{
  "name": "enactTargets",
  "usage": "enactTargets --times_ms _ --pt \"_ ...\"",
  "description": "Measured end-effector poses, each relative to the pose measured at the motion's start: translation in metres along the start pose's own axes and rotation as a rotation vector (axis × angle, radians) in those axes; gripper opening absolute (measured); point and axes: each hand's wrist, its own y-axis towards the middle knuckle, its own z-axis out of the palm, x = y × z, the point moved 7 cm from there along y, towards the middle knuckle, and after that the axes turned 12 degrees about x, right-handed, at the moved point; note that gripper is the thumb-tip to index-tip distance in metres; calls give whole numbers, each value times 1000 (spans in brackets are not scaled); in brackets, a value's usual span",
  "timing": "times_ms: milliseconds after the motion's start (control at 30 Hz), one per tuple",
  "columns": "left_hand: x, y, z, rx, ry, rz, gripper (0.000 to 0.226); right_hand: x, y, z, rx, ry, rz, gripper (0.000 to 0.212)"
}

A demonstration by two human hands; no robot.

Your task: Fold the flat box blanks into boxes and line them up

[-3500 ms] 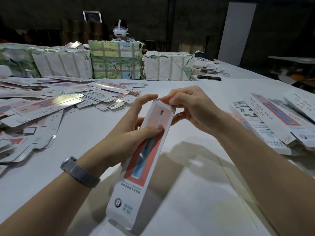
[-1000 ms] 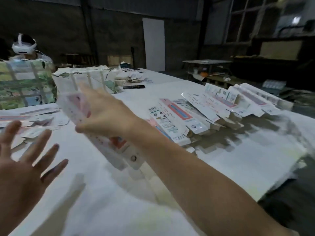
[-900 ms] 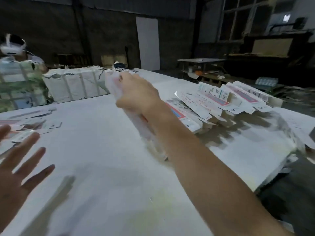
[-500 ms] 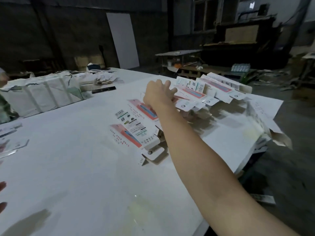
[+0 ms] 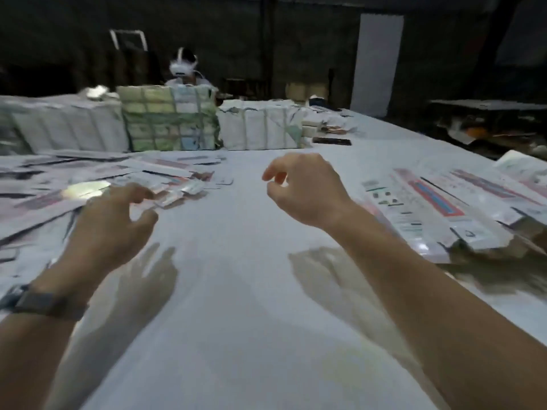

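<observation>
Neither grip holds anything. Left hand point(image 5: 109, 223) hangs above the surface point(image 5: 236, 291) at the near edge of the blanks point(image 5: 88, 184), fingers loosely curled, thumb apart from them; whether the fingertips touch a blank cannot be told through the blur. A watch point(image 5: 38, 301) sits on that wrist. Right hand point(image 5: 305, 190) hovers over mid-surface, fingers loosely curled and empty, well apart from any card.

Blanks lie flat and scattered across the left of the surface, overlapping, their right-hand edge ragged and ending just beyond the left hand. Boxes point(image 5: 444, 208) lie overlapped on the right, long sides roughly parallel, the nearest one casting a shadow along its near edge.

Between the two lots a broad bare strip of surface runs from the near edge, under both forearms, to the bundles point(image 5: 165, 122) at the far side. Both hands cast shadows on this strip. Bundles stand side by side in a row, strapped, closing off the far side. A dark flat item point(image 5: 331, 141) lies just right of the bundles. The right edge of the surface runs diagonally away past the boxes. A person point(image 5: 185, 72) in a white headset sits behind the bundles.
</observation>
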Motion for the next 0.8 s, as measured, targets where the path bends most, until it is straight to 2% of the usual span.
enactTargets --times_ms 67,133,233,367,467,633,700,800 --pt "28 1 -17 18 196 -253 50 39 4 22 61 51 -90 21" --pt "68 -8 -27 91 277 -507 55 78 9 43 144 71 -186 20" --pt "96 -17 -17 190 247 -666 60 117 14 63 215 102 -285 19" --pt "101 -17 -11 268 312 -698 63 131 20 73 193 213 -323 17" --pt "103 -12 -14 191 320 -646 56 125 21 83 197 243 -309 15" --pt "106 -2 -18 32 318 -612 65 123 27 93 207 279 -283 15" --pt "116 -2 -12 73 284 -680 76 130 28 97 218 276 -302 15" --pt "122 0 -3 179 310 -708 74 136 28 99 227 298 -320 14"
